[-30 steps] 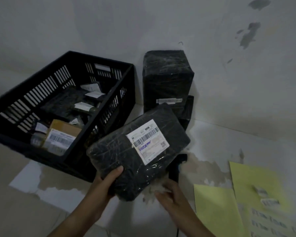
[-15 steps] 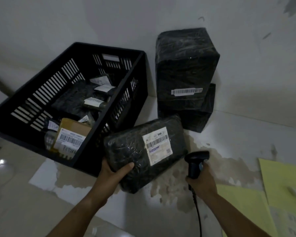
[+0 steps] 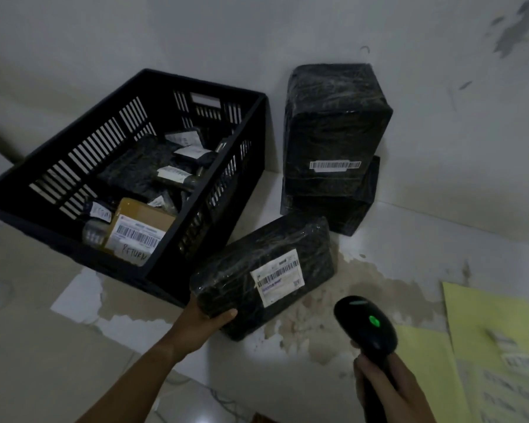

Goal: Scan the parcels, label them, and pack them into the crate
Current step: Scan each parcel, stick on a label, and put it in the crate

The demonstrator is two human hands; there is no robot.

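My left hand (image 3: 203, 320) grips the near end of a black wrapped parcel (image 3: 242, 279) that lies on the floor, its white barcode label (image 3: 278, 277) facing up. My right hand (image 3: 388, 389) holds a black barcode scanner (image 3: 365, 323) by its handle, head pointed toward the label, a green light lit on top. The black slatted crate (image 3: 205, 215) stands to the left and holds several parcels, among them a brown box (image 3: 141, 230) marked RETURN.
Two more black wrapped parcels (image 3: 333, 129) are stacked against the white wall behind the held one. Yellow sheets (image 3: 486, 337) with small labels lie on the floor at the right. The floor paint is patchy around the parcel.
My right hand picked up the scanner from the floor and raised it toward the label; its green light now shows. The parcel was lowered and now rests flat.
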